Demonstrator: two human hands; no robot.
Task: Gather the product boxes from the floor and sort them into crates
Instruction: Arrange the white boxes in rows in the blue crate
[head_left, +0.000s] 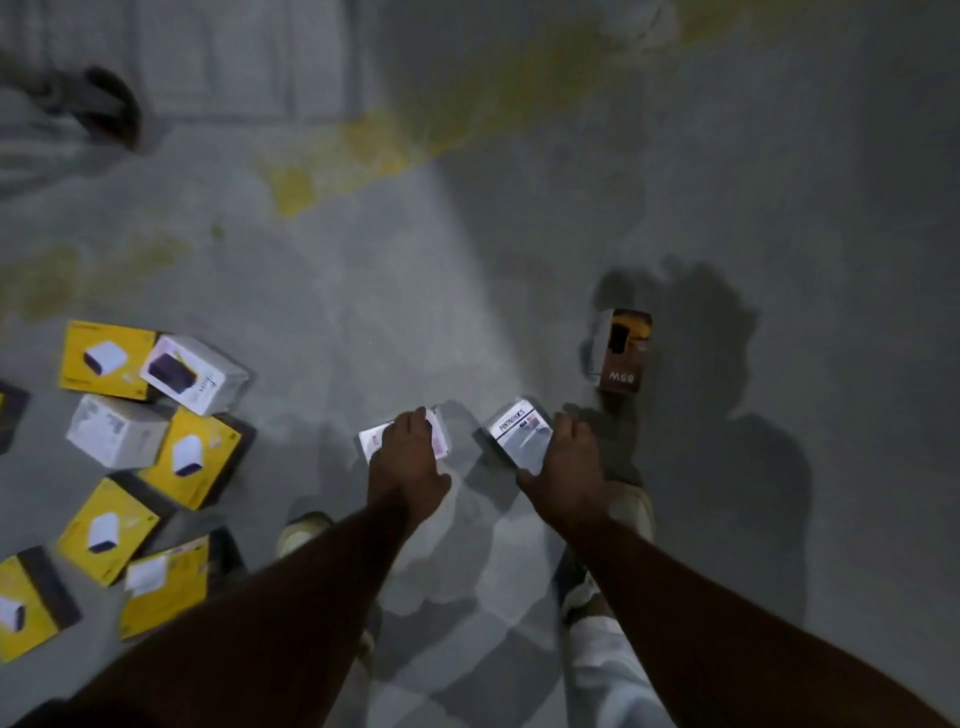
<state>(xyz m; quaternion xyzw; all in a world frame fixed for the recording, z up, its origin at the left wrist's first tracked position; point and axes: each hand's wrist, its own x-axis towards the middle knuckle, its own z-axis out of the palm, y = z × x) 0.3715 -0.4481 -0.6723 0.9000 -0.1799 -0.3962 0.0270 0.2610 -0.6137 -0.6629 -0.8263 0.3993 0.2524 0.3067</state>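
Note:
My left hand grips a small white box on the grey floor, fingers curled over its top. My right hand grips another white box with black print just to the right. A brown and orange box marked 65W lies farther right, a little beyond my right hand. Several yellow boxes and white boxes lie scattered at the left. No crate is in view.
Bare grey concrete floor with a worn yellow painted stripe stretches ahead. A dark blurred object sits at the far upper left. My shoes stand below the hands. Shadows fall at the right.

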